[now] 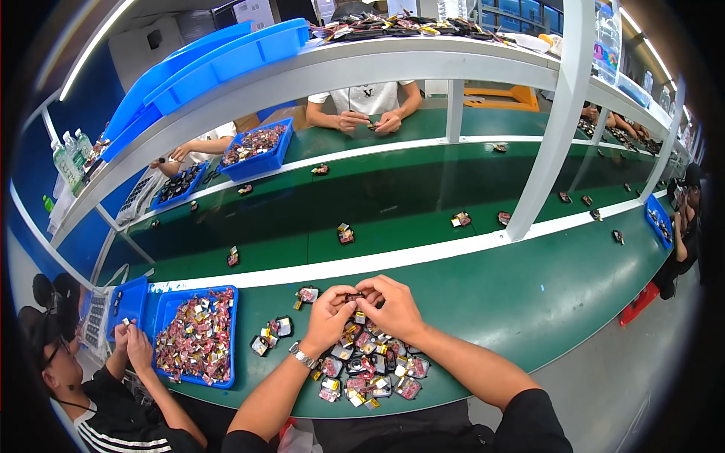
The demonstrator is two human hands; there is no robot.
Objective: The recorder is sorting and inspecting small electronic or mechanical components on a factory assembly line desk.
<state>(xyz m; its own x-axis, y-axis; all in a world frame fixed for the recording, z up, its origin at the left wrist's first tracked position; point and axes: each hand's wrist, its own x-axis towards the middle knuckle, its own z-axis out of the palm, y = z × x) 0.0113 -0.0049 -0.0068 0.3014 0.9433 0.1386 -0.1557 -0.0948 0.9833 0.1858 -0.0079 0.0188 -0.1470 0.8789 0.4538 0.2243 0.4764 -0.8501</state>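
My left hand [332,317] and my right hand [390,306] meet over the green bench, fingers pinched around one small dark electronic assembly [352,297]. The fingertips cover most of it. Directly below my hands lies a loose pile of similar assemblies [370,366], with black casings, reddish circuit boards and silver and yellow parts. Left of my left wrist, a few more assemblies [260,345] rest apart from the pile, and a single assembly [307,294] sits just beyond them.
A blue tray [233,332] of small reddish boards stands at left, beside a seated co-worker [75,385]. Past a white rail [393,258], a green conveyor [302,241] carries scattered assemblies. Another person [368,106] works opposite. A grey post [555,128] supports an overhead shelf.
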